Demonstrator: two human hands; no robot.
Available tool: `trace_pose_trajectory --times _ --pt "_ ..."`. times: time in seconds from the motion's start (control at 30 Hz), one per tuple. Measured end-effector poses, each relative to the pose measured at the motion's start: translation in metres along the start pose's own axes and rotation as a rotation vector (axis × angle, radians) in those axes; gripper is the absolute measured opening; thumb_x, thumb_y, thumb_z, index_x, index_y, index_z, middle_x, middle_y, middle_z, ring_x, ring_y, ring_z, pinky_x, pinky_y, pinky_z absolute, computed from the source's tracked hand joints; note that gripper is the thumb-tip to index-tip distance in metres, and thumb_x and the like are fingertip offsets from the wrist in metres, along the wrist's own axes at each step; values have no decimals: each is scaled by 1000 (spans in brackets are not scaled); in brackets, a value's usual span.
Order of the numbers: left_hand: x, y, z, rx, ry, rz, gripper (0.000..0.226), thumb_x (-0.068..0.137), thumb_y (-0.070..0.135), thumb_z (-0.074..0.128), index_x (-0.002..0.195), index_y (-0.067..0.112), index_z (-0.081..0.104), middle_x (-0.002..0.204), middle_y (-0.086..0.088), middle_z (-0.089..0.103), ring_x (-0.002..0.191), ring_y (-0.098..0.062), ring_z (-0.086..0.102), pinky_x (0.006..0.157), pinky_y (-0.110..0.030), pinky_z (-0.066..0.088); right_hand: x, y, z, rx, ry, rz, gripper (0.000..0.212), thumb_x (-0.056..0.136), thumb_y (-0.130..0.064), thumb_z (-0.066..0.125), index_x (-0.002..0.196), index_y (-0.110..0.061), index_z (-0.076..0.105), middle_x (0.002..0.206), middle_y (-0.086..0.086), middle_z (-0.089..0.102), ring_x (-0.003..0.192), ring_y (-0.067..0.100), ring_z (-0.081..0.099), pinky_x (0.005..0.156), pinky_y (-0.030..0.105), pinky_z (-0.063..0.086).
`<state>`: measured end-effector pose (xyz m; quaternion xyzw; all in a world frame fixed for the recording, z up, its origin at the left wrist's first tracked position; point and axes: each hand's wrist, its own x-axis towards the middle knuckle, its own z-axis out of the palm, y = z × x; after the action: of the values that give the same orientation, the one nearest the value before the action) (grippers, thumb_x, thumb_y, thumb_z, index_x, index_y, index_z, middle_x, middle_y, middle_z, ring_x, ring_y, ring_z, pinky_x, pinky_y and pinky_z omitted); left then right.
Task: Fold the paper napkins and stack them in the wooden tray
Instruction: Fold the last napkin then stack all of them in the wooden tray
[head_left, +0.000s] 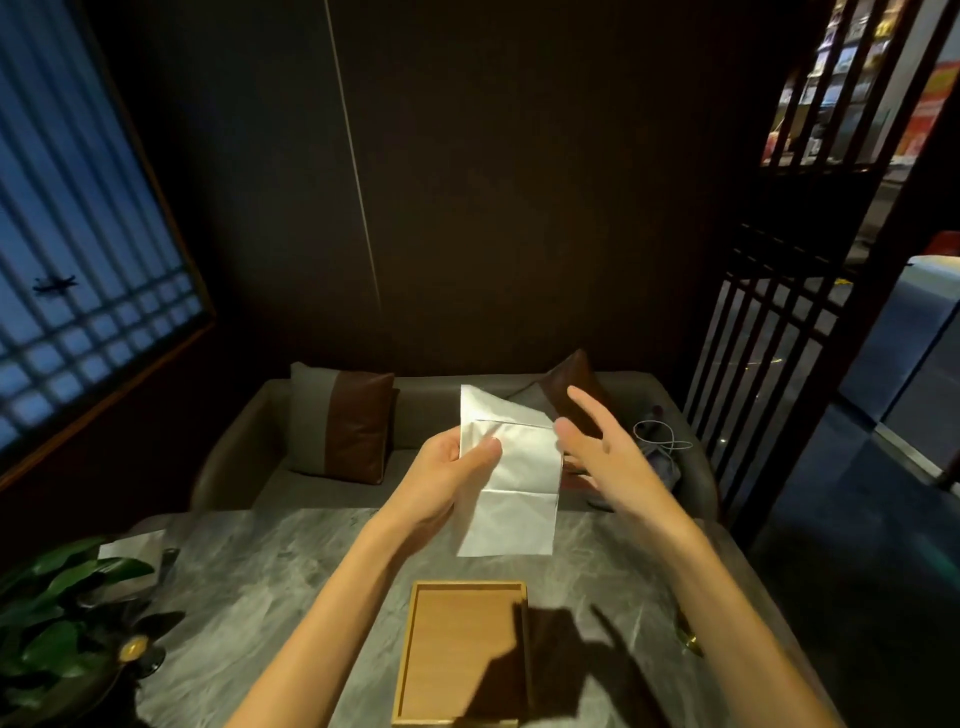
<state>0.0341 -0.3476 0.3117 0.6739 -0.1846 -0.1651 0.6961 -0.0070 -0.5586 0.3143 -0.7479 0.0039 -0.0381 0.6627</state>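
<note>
A white paper napkin (514, 478) hangs in the air above the table, creased across and partly unfolded, its top corner standing up. My left hand (447, 478) pinches its left edge between thumb and fingers. My right hand (602, 452) hovers just right of the napkin with fingers spread, holding nothing. Below them, a shallow wooden tray (415, 654) lies on the grey marble table, near the front edge. Nothing lies inside it.
A potted plant (57, 613) fills the table's left front corner, with a pale napkin packet (132, 545) behind it. A grey sofa (234, 447) with cushions stands beyond the table. A white cable (662, 441) lies on its right side. A slatted screen (769, 364) stands at right.
</note>
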Motion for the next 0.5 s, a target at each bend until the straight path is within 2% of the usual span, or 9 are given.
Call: trace_pose_trajectory --times 0.1,0.17,0.2,0.27,0.37,0.43,0.5 --pt "-3 2 8 104 45 57 25 96 45 57 109 30 72 97 12 77 89 -4 73 68 -15 55 1 11 6 56 97 -133 63 93 -19 68 147 -36 40 81 4 67 77 7 65 79 18 55" --pt "-3 0 11 139 156 112 24 98 42 56 107 28 73 97 5 76 91 -13 73 73 -24 57 1 10 6 76 115 -171 58 93 -11 67 139 -40 48 75 1 63 75 13 62 78 21 54" --pt "-2 0 11 154 212 161 21 100 35 57 107 25 73 97 0 76 90 -17 73 74 -26 56 1 9 6 79 104 -186 55 93 -9 67 133 -43 51 76 2 64 76 16 61 78 23 54" --pt "-1 1 8 192 287 243 13 101 25 59 105 27 71 95 -1 75 87 -19 71 70 -22 56 0 7 5 57 97 -211 47 93 -10 67 126 -43 58 88 9 68 79 24 63 82 27 56" --pt "0 6 9 177 308 275 21 98 20 64 109 36 56 92 19 76 81 -5 75 63 -14 57 0 5 4 -3 162 -240 33 94 -10 67 122 -28 67 103 10 73 96 23 71 92 40 59" --pt "1 7 10 187 344 278 34 95 18 68 115 36 47 90 27 74 81 -1 74 64 -14 57 1 4 2 -22 185 -241 30 93 -10 67 120 -22 69 105 8 74 100 20 71 93 40 59" --pt "2 6 9 308 359 319 42 94 18 70 124 34 45 93 38 69 85 7 71 70 -13 57 0 4 1 -52 190 -244 26 93 -11 68 116 -24 70 105 2 75 100 15 71 91 35 59"
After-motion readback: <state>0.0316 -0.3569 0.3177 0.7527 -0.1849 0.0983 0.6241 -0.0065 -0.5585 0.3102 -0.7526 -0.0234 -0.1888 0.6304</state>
